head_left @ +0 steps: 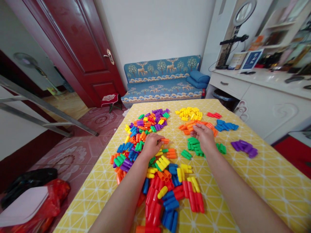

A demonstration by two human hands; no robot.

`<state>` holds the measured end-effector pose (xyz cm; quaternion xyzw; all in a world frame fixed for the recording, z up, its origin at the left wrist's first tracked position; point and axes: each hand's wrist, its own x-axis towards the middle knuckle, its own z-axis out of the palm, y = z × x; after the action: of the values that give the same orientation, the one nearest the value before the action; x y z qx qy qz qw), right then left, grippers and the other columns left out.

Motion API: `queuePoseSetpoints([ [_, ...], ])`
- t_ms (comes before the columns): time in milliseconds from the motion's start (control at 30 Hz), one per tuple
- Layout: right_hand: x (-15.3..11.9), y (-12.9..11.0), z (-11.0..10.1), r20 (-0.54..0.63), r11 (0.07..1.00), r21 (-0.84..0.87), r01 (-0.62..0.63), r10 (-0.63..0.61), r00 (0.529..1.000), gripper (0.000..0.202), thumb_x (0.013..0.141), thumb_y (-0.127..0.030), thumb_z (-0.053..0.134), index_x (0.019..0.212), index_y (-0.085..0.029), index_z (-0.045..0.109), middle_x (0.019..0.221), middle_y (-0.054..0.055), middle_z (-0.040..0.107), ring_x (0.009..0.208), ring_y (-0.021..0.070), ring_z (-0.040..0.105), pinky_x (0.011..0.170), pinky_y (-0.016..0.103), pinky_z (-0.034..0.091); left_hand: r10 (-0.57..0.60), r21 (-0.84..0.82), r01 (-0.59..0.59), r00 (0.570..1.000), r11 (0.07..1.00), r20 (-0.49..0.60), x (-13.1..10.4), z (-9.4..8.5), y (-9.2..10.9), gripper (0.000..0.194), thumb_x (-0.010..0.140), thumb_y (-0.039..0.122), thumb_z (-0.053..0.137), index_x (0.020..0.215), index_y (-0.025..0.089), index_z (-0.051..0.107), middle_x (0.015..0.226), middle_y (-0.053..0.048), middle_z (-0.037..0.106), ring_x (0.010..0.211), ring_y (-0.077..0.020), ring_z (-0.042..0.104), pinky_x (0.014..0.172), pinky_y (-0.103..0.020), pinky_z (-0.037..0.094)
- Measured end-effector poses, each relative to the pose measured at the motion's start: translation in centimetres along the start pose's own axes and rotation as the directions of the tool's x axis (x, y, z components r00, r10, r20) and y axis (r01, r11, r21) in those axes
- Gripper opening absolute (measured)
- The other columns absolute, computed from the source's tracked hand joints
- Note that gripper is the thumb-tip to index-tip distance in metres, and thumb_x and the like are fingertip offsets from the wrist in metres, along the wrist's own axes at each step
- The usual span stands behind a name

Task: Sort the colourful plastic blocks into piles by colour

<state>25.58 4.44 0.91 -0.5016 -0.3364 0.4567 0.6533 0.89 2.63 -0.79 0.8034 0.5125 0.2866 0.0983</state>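
In the head view, an orange block (165, 141) is pinched between the narrowed fingers of the left hand (152, 146), beside the mixed pile (126, 165) of coloured blocks. The right hand (205, 136) is held at the orange pile (187, 127), its fingers bent; whether a piece is gripped cannot be told. Behind, yellow blocks (189, 113) are grouped. On the white counter (272, 77), pale lettering is printed on a blue-fronted box (251, 60), too blurred to be read surely
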Motion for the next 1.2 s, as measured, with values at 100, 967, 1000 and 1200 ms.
queuePoseSetpoints([
  [100,1.0,-0.5,-1.0,-0.019,0.999,-0.038,-0.007,0.006,1.0,0.033,0.066,-0.029,0.072,0.094,-0.018,0.059,0.066,-0.003,0.062,0.052,0.0106,0.061,0.049,0.02,0.052,-0.001,-0.009,0.001,1.0,1.0,0.005,0.0,0.0,-0.1,0.02,0.082,0.022,0.061,0.099,0.023,0.072,0.097,-0.004,0.072,0.098,-0.0226,0.061,0.092,-0.038,0.045],
  [967,13.2,-4.3,-7.9,-0.184,0.822,-0.566,-0.058,-0.057,0.981,0.014,0.072,-0.006,0.068,0.082,-0.014,0.063,0.05,-0.001,0.058,0.042,0.0101,0.054,0.044,0.021,0.047,0.0,-0.037,0.0,1.0,0.999,0.0,0.2,0.2,-0.5,0.021,0.079,0.019,0.064,0.098,0.022,0.072,0.098,-0.004,0.072,0.099,-0.022,0.061,0.092,-0.037,0.046],
  [1000,13.3,-4.3,-7.9,-0.191,0.819,-0.57,-0.063,-0.058,0.98,0.014,0.071,-0.006,0.068,0.082,-0.014,0.064,0.05,-0.002,0.057,0.043,0.0102,0.054,0.044,0.021,0.047,-0.002,-0.039,0.002,1.0,0.999,-0.001,0.1,0.2,-0.5,0.021,0.079,0.019,0.064,0.098,0.022,0.072,0.098,-0.004,0.072,0.099,-0.0221,0.061,0.092,-0.037,0.046],
  [1200,13.7,-4.8,-8.4,-0.219,0.816,-0.572,-0.082,-0.055,0.974,0.012,0.073,-0.007,0.067,0.077,-0.017,0.061,0.051,-0.001,0.057,0.047,0.0108,0.055,0.046,0.021,0.047,0.01,-0.046,-0.011,1.0,0.999,-0.014,0.1,0.2,-0.5,0.021,0.08,0.02,0.064,0.099,0.022,0.072,0.098,-0.004,0.072,0.098,-0.0218,0.062,0.092,-0.037,0.046],
])
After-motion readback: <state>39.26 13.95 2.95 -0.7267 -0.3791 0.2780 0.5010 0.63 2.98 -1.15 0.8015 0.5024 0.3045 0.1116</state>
